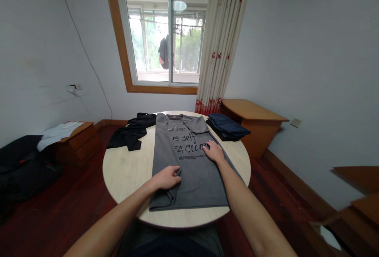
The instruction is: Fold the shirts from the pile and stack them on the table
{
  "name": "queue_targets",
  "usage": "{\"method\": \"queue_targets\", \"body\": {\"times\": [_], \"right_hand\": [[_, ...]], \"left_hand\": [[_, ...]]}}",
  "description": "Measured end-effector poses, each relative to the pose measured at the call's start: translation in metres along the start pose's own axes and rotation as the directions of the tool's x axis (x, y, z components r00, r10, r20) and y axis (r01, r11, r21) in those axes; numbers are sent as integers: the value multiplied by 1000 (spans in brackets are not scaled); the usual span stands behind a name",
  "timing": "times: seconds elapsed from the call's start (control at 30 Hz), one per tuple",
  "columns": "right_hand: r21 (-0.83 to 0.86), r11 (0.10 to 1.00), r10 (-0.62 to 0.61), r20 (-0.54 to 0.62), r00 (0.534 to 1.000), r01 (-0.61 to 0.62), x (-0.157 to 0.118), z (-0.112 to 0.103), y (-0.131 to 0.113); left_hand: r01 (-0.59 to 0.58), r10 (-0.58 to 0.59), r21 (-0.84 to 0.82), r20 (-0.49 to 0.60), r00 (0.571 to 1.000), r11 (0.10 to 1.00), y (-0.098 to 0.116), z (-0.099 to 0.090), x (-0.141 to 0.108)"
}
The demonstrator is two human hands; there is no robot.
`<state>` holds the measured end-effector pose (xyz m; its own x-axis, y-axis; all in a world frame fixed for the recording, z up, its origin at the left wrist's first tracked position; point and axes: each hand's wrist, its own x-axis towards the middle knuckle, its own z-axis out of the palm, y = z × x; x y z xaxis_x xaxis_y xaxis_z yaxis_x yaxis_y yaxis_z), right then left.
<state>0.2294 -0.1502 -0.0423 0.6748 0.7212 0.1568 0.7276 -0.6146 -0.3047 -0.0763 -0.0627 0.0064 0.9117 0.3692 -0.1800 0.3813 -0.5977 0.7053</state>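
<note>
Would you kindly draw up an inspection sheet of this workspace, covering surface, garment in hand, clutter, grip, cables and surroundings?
Surface: round, pale wood-look table, partly covered by clothing.
Job's things: dark grey short-sleeved T-shirt with black lettering, spread out; its left side appears folded inward.
Clutter: crumpled black cloth garment at far left; stack of folded navy and black fabric at far right.
Grip: left hand pinches a fold of the shirt; right hand rests on it beside the lettering.
Cables: thin cable down the left wall; none seen on the table.
Surroundings: sliding window, cream curtain with red flowers, brown wooden desk.
</note>
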Motion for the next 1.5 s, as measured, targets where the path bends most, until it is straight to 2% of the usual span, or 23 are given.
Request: {"method": "queue_targets", "body": {"times": [0.1, 0.27, 0.4, 0.5, 0.6, 0.73, 0.8, 0.87, 0.9, 0.97, 1.0, 1.07, 1.13, 1.23, 1.3, 1.37, 1.43, 1.5], "right_hand": [[3, 1000, 5, -8, 1000, -5, 1, 0, 0], [-5, 1000, 16, 5, 1000, -16, 0, -2, -1], [-9, 1000, 13, 9, 1000, -13, -1, -4, -2], [-4, 1000, 16, 10, 1000, -16, -1, -5, -3], [10, 1000, 19, 6, 1000, -19, -2, -6, -4], [25, 1000, 9, -33, 999, -8, -6, -10, -6], [45, 998, -31, -74, 997, 35, -9, -13, -11], [98, 989, -100, -100, 990, 110, -11, -16, -21], [139, 978, -145, -91, 985, 157, -12, -18, -29], [232, 941, -248, -22, 968, 246, -12, -19, -49], [276, 918, -305, 27, 952, 286, -12, -18, -61], [344, 875, -404, 128, 906, 342, -10, -16, -85], [396, 847, -459, 211, 863, 354, -8, -13, -106], [452, 837, -475, 319, 820, 309, -5, -8, -127], [472, 835, -476, 361, 802, 283, -5, -8, -134], [485, 830, -484, 379, 789, 275, -7, -9, -136], [500, 819, -501, 384, 775, 282, -9, -10, -135], [521, 804, -521, 384, 762, 287, -12, -11, -134]], "left_hand": [[10, -9, -41, 24, 1000, 999, -1, 0, -10], [92, -78, -95, 133, 988, 991, 9, -4, -26], [68, -61, -93, 80, 995, 993, 23, -14, -34], [66, -56, -113, 88, 994, 991, 31, -18, -37], [78, -57, -118, 173, 983, 990, 31, -12, -38], [117, -42, -211, 333, 942, 970, 20, -7, -36], [98, -36, -214, 277, 960, 972, 9, -14, -32], [64, -59, -89, 54, 997, 994, -4, -28, -26], [73, -72, 14, -93, 993, 997, -11, -36, -23], [168, -90, 205, -341, 936, 964, -25, -50, -15], [224, -105, 256, -406, 908, 940, -31, -56, -12], [289, -152, 276, -428, 891, 917, -42, -61, -6], [292, -174, 251, -406, 897, 923, -51, -60, -2], [293, -175, 253, -403, 898, 922, -62, -58, 3], [303, -206, 246, -353, 913, 921, -68, -65, 10], [312, -257, 208, -252, 933, 927, -74, -83, 24], [325, -288, 204, -189, 939, 924, -78, -108, 48], [328, -252, 305, -263, 931, 894, -81, -135, 81]]}}
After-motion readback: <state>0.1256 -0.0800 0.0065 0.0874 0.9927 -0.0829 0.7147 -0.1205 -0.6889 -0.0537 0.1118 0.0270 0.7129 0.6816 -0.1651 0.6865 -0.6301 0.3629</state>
